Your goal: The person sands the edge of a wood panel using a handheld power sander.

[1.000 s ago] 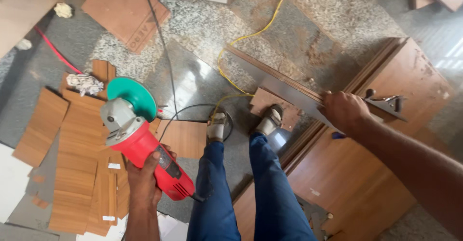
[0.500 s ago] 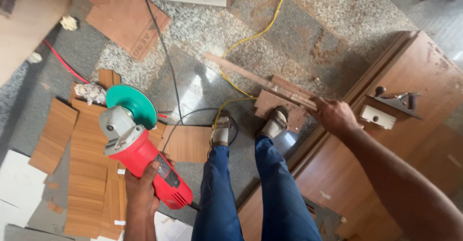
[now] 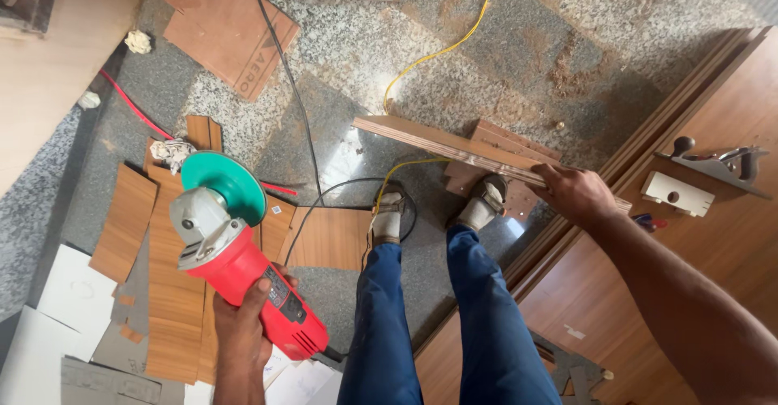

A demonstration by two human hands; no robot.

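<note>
The angle grinder (image 3: 235, 267) has a fat red body, a grey metal head and a green guard over the disc (the disc itself faces down and cannot be seen). The left hand (image 3: 243, 332) is wrapped tight around the red body, holding the tool in the air over a scatter of wood veneer offcuts (image 3: 174, 300) on the granite floor (image 3: 340, 40). Its black cord (image 3: 296, 105) trails away across the floor toward the top of the view.

The right hand (image 3: 577, 194) is closed on one end of a long plywood strip (image 3: 454, 147), which sticks out level above the person's shoes; the fingers curl under it, so their tips are hidden. A hand plane (image 3: 717, 162) sits on the brown door panel (image 3: 648, 291) at the right. The yellow cable (image 3: 442, 48) disappears behind the strip.
</note>
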